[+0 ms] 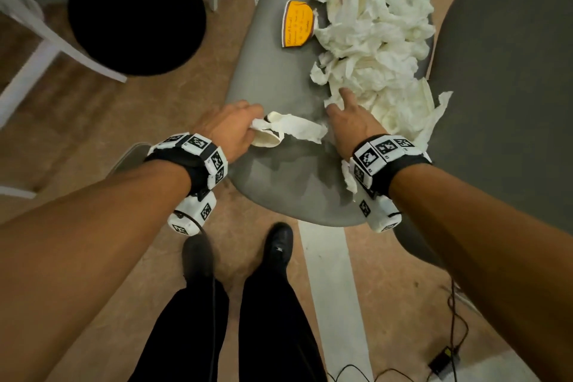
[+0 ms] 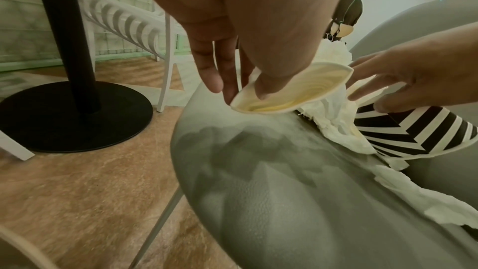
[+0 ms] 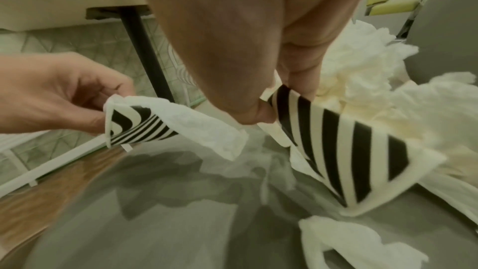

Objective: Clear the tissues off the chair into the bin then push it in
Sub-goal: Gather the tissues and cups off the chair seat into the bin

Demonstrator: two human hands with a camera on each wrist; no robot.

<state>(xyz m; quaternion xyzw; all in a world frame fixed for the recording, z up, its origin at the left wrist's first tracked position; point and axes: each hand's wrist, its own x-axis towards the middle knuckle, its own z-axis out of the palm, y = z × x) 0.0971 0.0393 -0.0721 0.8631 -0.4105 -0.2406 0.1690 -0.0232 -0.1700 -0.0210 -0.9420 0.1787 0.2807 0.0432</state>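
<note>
The left hand (image 1: 231,127) pinches a flattened striped paper cup (image 2: 292,91) with a strip of tissue (image 1: 302,130) trapped against it, thumb inside the cup mouth and fingers behind, held just above the near edge of the grey chair (image 1: 279,183). Just beside that grip, the right hand (image 1: 350,121) pinches a second striped cup piece (image 3: 346,154) between thumb and fingers, at the near fringe of the tissues. Beyond both grips the main heap of tissues (image 1: 375,31) covers the far right of the seat, and a torn orange cup fragment (image 1: 298,25) lies left of it. No bin is plainly in view; a dark round base (image 1: 136,12) stands on the floor past the left hand. This looks like the gathering step, barely begun. The next move calls for lifting both handfuls clear without shedding scraps, then finding the bin.
</note>
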